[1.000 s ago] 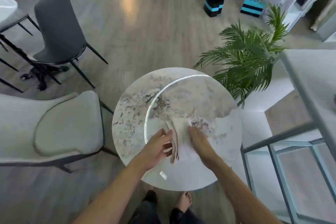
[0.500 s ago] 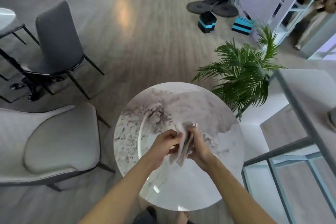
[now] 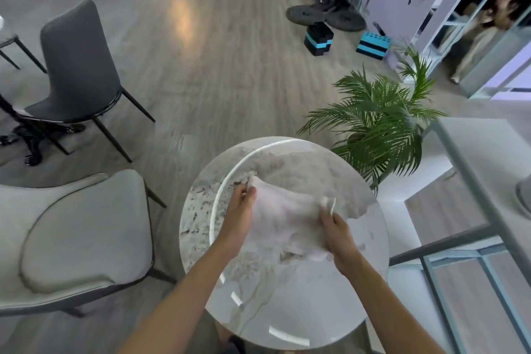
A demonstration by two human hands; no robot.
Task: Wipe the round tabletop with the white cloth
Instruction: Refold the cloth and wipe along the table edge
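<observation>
Over the round tabletop (image 3: 287,296), left hand (image 3: 240,217) and right hand (image 3: 337,234) each pinch the spread white cloth (image 3: 287,215) by a corner

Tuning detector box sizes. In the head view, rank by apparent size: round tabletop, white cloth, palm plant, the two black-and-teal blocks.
1. round tabletop
2. palm plant, though it sits farther off, so true size is unsure
3. white cloth, spread between left hand and right hand
4. black-and-teal blocks: the two look alike, not ranked

- My cloth (image 3: 287,218) is plain white.
- The tabletop (image 3: 287,296) is white marble, grey-veined and speckled.
- One chair (image 3: 74,66) dark grey, another chair (image 3: 83,233) pale grey.
- The plant (image 3: 382,129) is green.
</observation>
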